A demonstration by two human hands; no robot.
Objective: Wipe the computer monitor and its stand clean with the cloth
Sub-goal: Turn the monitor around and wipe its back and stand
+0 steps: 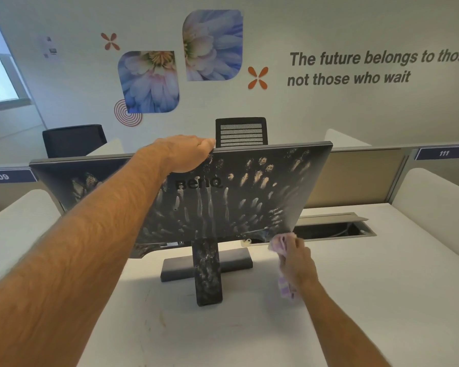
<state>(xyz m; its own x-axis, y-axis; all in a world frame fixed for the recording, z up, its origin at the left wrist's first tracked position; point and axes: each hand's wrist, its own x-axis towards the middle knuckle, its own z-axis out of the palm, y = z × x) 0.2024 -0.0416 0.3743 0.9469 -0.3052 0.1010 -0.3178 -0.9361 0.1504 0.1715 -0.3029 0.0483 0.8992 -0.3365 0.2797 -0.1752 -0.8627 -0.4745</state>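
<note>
- Currently: black matte plastic monitor point(249, 186), back facing camera, smeared with pale dusty finger streaks, standing mid white desk point(355, 287).
- Flat rectangular stand point(207, 271), equally smudged.
- Left hand point(188, 152) curled over monitor's top edge.
- Right hand point(296, 256) grips crumpled pink-lilac cloth point(282, 241) at monitor's lower right corner.

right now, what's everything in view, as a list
dusty black monitor: 1, back facing the camera, mid desk
black smudged stand: 1, under the monitor
pink-lilac cloth: 1, at the monitor's lower right corner
white desk: 1, foreground
open cable tray: 1, grey, behind the monitor
black chairs: 2, beyond the partition
flower decals: 2, blue, wall
left hand: grips the monitor's top edge
right hand: holds the cloth
</note>
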